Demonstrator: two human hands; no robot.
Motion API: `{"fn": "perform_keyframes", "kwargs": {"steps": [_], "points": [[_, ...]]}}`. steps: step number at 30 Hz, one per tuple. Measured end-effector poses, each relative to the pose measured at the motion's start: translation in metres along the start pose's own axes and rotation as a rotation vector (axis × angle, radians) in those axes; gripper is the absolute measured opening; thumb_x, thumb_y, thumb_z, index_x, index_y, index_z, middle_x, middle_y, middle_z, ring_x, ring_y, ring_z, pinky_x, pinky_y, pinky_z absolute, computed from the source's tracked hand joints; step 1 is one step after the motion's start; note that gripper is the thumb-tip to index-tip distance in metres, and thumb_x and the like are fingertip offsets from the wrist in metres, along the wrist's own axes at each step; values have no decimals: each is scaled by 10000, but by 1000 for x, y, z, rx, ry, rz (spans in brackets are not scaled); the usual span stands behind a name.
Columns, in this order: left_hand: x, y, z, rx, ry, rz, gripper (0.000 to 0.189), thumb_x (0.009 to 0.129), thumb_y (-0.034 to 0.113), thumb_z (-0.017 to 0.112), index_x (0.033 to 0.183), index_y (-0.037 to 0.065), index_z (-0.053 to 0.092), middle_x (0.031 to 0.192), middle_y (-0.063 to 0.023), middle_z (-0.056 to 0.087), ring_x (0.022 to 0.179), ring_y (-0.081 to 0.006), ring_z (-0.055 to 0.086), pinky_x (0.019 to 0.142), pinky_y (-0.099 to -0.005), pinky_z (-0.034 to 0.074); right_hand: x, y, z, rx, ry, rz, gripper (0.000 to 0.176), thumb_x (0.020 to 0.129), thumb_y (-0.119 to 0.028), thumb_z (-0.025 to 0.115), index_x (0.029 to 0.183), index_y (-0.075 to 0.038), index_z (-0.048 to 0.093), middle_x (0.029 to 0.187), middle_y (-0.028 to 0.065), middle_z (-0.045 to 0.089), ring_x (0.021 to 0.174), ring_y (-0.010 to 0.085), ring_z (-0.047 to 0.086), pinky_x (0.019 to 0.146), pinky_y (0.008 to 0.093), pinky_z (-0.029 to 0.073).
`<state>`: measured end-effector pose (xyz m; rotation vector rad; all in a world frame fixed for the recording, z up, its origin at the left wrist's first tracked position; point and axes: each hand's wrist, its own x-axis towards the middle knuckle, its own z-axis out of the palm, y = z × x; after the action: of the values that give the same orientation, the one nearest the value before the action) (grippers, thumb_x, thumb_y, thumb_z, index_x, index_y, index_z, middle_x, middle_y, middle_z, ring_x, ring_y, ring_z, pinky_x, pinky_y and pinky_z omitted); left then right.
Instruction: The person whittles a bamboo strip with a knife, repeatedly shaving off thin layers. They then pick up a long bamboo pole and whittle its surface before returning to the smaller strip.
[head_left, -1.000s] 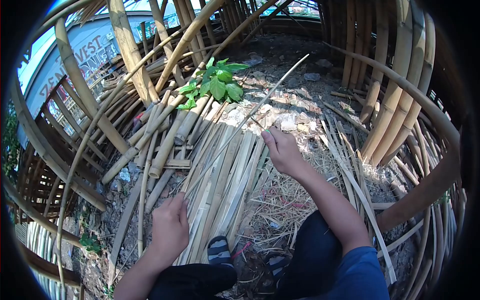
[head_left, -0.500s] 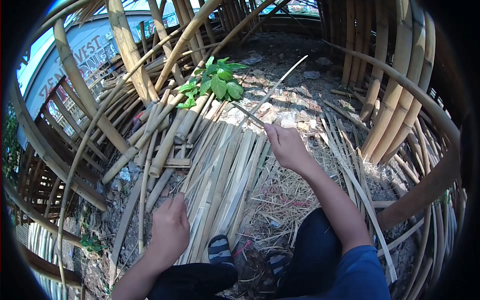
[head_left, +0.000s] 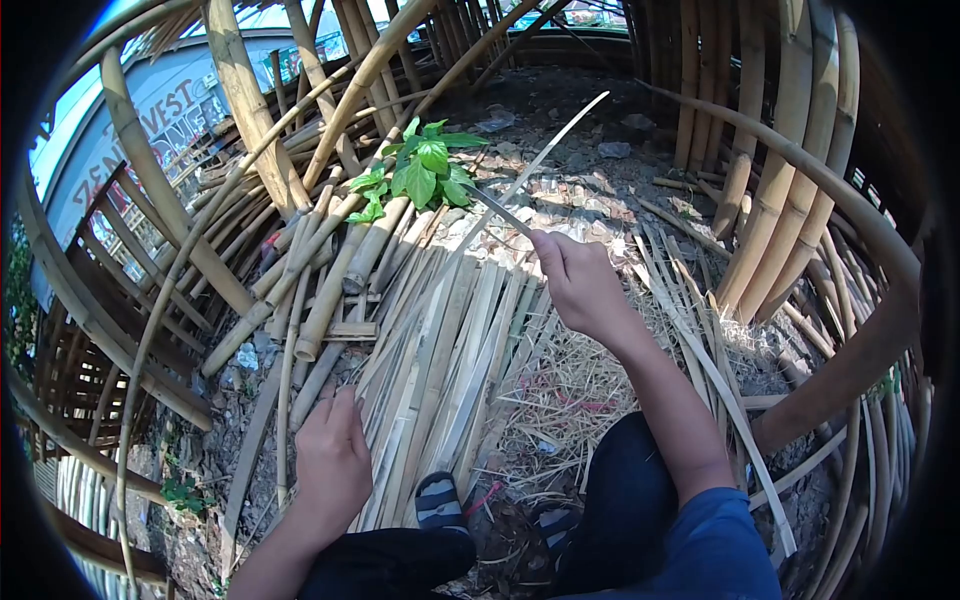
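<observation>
My right hand (head_left: 583, 287) is closed round the handle end of a knife (head_left: 500, 211), whose blade points up and left. A long thin bamboo strip (head_left: 540, 155) runs from the upper right down toward my left hand (head_left: 334, 452), crossing by the blade. My left hand is closed at the strip's lower end, low and left of centre. Beneath the strip, many split bamboo slats (head_left: 455, 330) lie side by side on the ground.
Green leaves (head_left: 425, 172) grow beside stacked bamboo poles (head_left: 325, 290) at the left. Upright poles (head_left: 790, 200) stand at the right. Shavings (head_left: 560, 400) cover the ground near my sandalled feet (head_left: 438, 500). Long slats lie at the right.
My left hand has shifted slightly left, and my right hand has moved a little right and up-close to the same height. The view has shifted slightly.
</observation>
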<state>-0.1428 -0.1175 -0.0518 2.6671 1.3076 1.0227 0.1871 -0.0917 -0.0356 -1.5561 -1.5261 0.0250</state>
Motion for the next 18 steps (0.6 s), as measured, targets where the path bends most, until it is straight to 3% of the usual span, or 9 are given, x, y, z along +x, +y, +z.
{"fn": "perform_keyframes", "kwargs": {"steps": [3, 18], "points": [[-2, -3, 2, 21, 36, 38, 167, 925, -31, 574, 1090, -45, 595, 757, -213, 572, 644, -401, 577, 571, -451, 437, 0, 5, 4, -56, -23, -10, 530, 1046, -398, 402, 797, 11, 630, 623, 241, 600, 630, 445, 616, 621, 515, 487], [-2, 1, -2, 24, 36, 93, 199, 919, -49, 567, 1117, -64, 583, 756, -204, 565, 637, -375, 565, 565, -447, 419, 4, -2, -7, -238, -69, -53, 543, 1048, -406, 390, 774, -1, 627, 611, 228, 602, 624, 431, 630, 616, 509, 506]]}}
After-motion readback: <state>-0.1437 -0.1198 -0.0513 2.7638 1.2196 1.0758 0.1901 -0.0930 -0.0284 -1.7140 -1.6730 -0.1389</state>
